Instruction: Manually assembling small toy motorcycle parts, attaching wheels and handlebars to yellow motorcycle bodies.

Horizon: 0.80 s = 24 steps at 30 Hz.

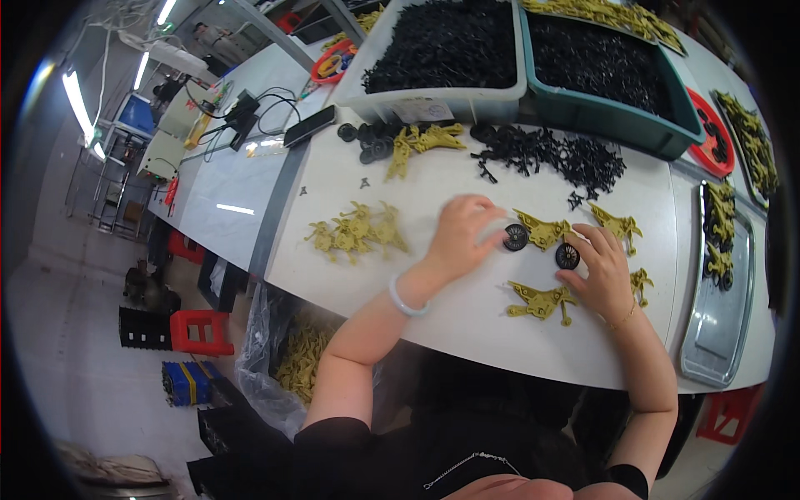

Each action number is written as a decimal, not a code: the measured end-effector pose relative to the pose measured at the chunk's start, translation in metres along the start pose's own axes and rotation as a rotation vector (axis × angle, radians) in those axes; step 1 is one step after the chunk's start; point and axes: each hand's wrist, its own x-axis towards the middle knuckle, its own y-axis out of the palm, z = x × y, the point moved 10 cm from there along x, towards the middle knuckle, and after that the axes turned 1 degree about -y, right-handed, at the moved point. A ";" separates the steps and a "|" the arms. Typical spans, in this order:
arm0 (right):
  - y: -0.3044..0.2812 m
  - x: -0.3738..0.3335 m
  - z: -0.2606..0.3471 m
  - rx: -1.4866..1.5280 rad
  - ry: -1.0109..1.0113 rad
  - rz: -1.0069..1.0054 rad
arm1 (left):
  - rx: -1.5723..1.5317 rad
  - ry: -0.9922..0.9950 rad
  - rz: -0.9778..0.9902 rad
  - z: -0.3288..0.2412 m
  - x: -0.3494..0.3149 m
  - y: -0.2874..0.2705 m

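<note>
My left hand pinches the edge of a small black spoked toy wheel between thumb and finger. A second black wheel is gripped by my right hand. Between the two wheels, a yellow-green plastic motorbike-like frame lies on the white table. Similar frames are close by: one nearer to me, another beyond my right hand, and a third partly hidden behind that hand. Whether either wheel touches the middle frame is unclear.
Yellow-green parts are heaped left. Behind are small black parts, loose black wheels, a white bin and a green bin. A metal tray stands right; a phone lies back left.
</note>
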 end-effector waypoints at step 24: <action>-0.005 -0.006 0.008 0.078 -0.159 0.003 | 0.644 -0.186 -0.207 0.190 0.052 -0.098</action>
